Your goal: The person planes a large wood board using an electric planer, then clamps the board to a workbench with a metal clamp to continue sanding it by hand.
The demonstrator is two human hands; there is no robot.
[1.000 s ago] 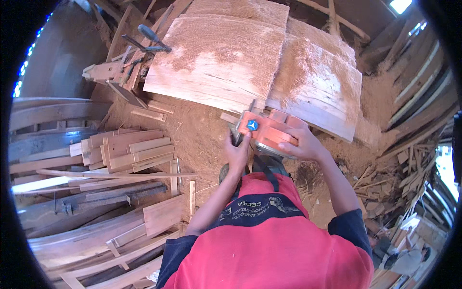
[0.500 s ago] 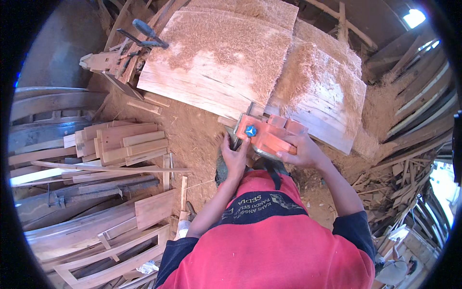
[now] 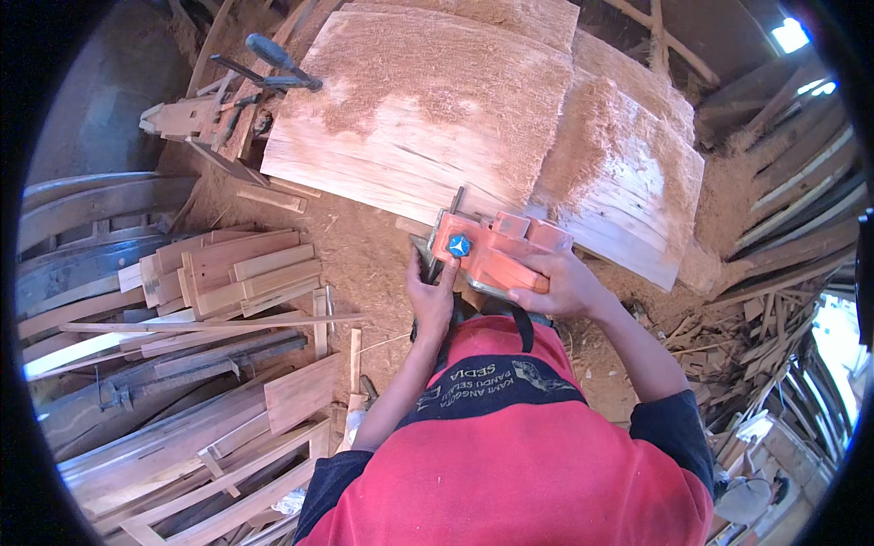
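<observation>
An orange-red electric planer (image 3: 506, 247) with a blue knob is held at the near edge of a wide wooden board (image 3: 364, 168). My right hand (image 3: 575, 284) is closed round its rear handle. At its left end, my left hand (image 3: 431, 300) grips the planer, thumb up below the knob, the other fingers partly hidden by the tool. A thin dark metal bar sticks out past the tool toward the board. Shavings cover much of the board, while its near strip shows pale bare grain.
A second shaving-strewn board (image 3: 628, 205) lies to the right. A blue-handled clamp (image 3: 280, 56) stands at the far left corner. Stacked wood offcuts (image 3: 228, 273) and a slatted frame (image 3: 218, 496) lie to the left. Scrap wood (image 3: 728, 337) is heaped at right; another person (image 3: 746, 499) appears lower right.
Both hands and the planer have moved slightly left along the near edge of the boards. The hold of each hand looks the same.
</observation>
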